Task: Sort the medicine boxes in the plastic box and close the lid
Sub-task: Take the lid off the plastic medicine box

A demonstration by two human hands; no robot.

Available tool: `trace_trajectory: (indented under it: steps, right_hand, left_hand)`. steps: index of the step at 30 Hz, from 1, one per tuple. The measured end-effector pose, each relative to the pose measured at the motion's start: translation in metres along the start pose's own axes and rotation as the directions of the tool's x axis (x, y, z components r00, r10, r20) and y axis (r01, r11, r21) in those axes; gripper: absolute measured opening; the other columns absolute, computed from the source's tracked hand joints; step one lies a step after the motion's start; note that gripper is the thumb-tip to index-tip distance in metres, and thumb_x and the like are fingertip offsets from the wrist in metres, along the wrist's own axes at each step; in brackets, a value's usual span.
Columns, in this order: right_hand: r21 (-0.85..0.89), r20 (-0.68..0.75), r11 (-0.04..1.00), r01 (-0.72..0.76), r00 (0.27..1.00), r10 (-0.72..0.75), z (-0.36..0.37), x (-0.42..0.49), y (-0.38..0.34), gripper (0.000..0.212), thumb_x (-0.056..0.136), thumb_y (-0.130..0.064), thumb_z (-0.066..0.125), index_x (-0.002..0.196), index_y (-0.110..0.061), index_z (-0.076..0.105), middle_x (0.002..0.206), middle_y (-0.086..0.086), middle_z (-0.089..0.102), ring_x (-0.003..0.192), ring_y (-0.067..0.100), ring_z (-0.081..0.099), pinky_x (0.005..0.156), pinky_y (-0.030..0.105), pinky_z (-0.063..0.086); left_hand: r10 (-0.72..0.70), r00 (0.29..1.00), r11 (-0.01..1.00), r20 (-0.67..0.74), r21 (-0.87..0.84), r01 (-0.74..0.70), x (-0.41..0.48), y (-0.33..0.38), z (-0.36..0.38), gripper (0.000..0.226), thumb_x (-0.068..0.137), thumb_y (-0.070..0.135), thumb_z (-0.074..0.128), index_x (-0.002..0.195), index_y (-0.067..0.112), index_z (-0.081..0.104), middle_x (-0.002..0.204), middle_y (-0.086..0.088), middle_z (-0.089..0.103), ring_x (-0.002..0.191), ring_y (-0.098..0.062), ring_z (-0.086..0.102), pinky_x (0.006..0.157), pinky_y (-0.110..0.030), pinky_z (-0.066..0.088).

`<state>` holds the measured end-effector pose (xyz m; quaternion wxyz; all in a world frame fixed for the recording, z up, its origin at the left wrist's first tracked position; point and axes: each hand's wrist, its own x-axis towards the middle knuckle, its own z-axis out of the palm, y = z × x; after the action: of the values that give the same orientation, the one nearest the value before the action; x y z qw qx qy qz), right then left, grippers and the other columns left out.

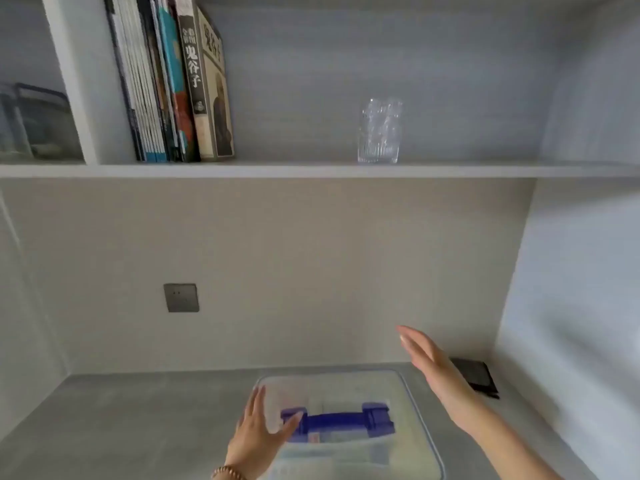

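Box (pixel 346 424), clear plastic with its lid (pixel 332 389) on and a blue handle (pixel 337 420) across the top, sits on the grey desk (pixel 138 427) near the front edge, its near end cut off by the frame. Left hand (pixel 258 433) lies flat on the lid's left side, fingers spread, thumb touching the handle's left end; it grips nothing. A beaded bracelet (pixel 227 472) circles that wrist. Right hand (pixel 427 360) hangs in the air above the box's far right corner, fingers straight and together, palm turned inward, touching nothing. Pale packets show dimly through the lid; their print is too blurred to read. A dark flat thing (pixel 476 377), hard to identify, lies at the desk's back right corner. A grey socket (pixel 181 297) is set in the wall behind. On the shelf (pixel 311 170) above, books (pixel 173 81) lean at the left end, one spine reading "鬼谷子"; a clear glass (pixel 380 131) stands further right.
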<state>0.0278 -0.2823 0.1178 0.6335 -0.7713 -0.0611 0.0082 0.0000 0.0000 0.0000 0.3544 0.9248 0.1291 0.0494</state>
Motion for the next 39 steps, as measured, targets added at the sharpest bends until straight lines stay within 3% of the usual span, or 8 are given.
trace_trajectory:
  steps: [8, 13, 16, 24, 28, 32, 35, 39]
  right_hand:
    - [-0.225, -0.007, 0.871, -0.437, 0.895, 0.447, -0.003, -0.010, 0.088, 0.095, 0.073, -0.065, 0.060, 0.147, -0.020, 0.020, 0.155, 0.001, 0.023, 0.140, 0.020, 0.025, 0.109, 0.035, 0.024]
    - [-0.190, 0.045, 0.872, -0.451, 0.883, 0.467, 0.006, -0.008, 0.099, 0.080, 0.059, -0.073, 0.061, 0.116, -0.018, 0.060, 0.121, 0.003, 0.063, 0.109, 0.015, 0.058, 0.098, 0.030, 0.042]
    - [-0.164, 0.016, 0.878, -0.450, 0.889, 0.458, 0.011, -0.004, 0.100, 0.076, 0.065, -0.070, 0.061, 0.116, -0.013, 0.061, 0.118, 0.005, 0.064, 0.098, 0.012, 0.060, 0.084, 0.026, 0.042]
    - [-0.071, -0.012, 0.813, -0.578, 0.816, 0.578, 0.009, 0.011, 0.110, 0.088, 0.074, -0.073, 0.051, 0.140, -0.016, 0.042, 0.146, 0.007, 0.042, 0.135, 0.025, 0.038, 0.114, 0.036, 0.025]
    - [-0.114, -0.204, 0.847, -0.519, 0.847, 0.492, 0.010, 0.016, 0.115, 0.069, 0.059, -0.075, 0.063, 0.079, -0.009, 0.059, 0.080, 0.007, 0.059, 0.077, 0.022, 0.057, 0.074, 0.032, 0.044]
    - [-0.191, -0.347, 0.870, -0.456, 0.860, 0.374, 0.009, 0.018, 0.119, 0.064, 0.063, -0.065, 0.070, 0.053, -0.016, 0.031, 0.054, 0.000, 0.032, 0.052, 0.019, 0.036, 0.053, 0.031, 0.028]
    - [-0.244, -0.348, 0.850, -0.467, 0.860, 0.373, 0.009, 0.014, 0.119, 0.063, 0.072, -0.067, 0.061, 0.052, -0.014, 0.034, 0.053, 0.001, 0.036, 0.052, 0.019, 0.039, 0.051, 0.031, 0.029]
    - [-0.115, -0.344, 0.912, -0.395, 0.877, 0.336, 0.012, -0.006, 0.121, 0.057, 0.075, -0.064, 0.059, 0.057, -0.019, 0.028, 0.056, -0.005, 0.030, 0.052, 0.014, 0.031, 0.050, 0.029, 0.025]
  left_hand:
    - [-0.193, 0.977, 0.932, 0.088, -0.293, 0.211, 0.000, -0.015, -0.008, 0.091, 0.048, 0.079, 0.062, 0.115, 0.020, 0.045, 0.111, -0.002, 0.060, 0.093, -0.018, 0.057, 0.078, -0.029, 0.044]
    - [-0.266, 0.955, 0.913, 0.128, -0.285, 0.292, 0.004, -0.018, -0.011, 0.073, 0.055, 0.076, 0.060, 0.088, 0.011, 0.053, 0.091, -0.005, 0.057, 0.073, -0.016, 0.055, 0.061, -0.024, 0.041]
    - [-0.332, 0.923, 0.861, 0.194, -0.338, 0.381, 0.005, -0.018, -0.013, 0.079, 0.060, 0.073, 0.061, 0.100, 0.007, 0.047, 0.088, -0.002, 0.053, 0.073, -0.012, 0.051, 0.056, -0.023, 0.035]
    - [-0.375, 0.895, 0.855, 0.240, -0.284, 0.434, 0.010, -0.016, -0.009, 0.083, 0.066, 0.073, 0.054, 0.110, 0.003, 0.052, 0.082, -0.003, 0.057, 0.064, -0.008, 0.049, 0.051, -0.019, 0.032]
    - [-0.416, 0.906, 0.884, 0.083, -0.196, 0.424, 0.009, -0.019, -0.014, 0.088, 0.049, 0.088, 0.047, 0.080, 0.006, 0.056, 0.065, -0.003, 0.058, 0.057, -0.016, 0.053, 0.050, -0.027, 0.039]
    - [-0.397, 0.917, 0.915, 0.036, -0.063, 0.398, 0.012, -0.023, -0.013, 0.098, 0.048, 0.092, 0.039, 0.090, 0.005, 0.055, 0.077, -0.006, 0.061, 0.066, -0.019, 0.058, 0.054, -0.029, 0.041]
    - [-0.335, 0.942, 0.940, -0.040, 0.050, 0.336, 0.012, -0.022, -0.009, 0.108, 0.059, 0.087, 0.036, 0.125, 0.002, 0.034, 0.123, -0.015, 0.048, 0.108, -0.030, 0.051, 0.088, -0.042, 0.045]
    - [0.214, 0.972, 0.945, -0.095, 0.271, -0.181, 0.013, -0.017, -0.006, 0.083, 0.081, 0.068, 0.038, 0.144, 0.019, 0.018, 0.151, -0.006, 0.023, 0.139, -0.025, 0.019, 0.114, -0.040, 0.015]
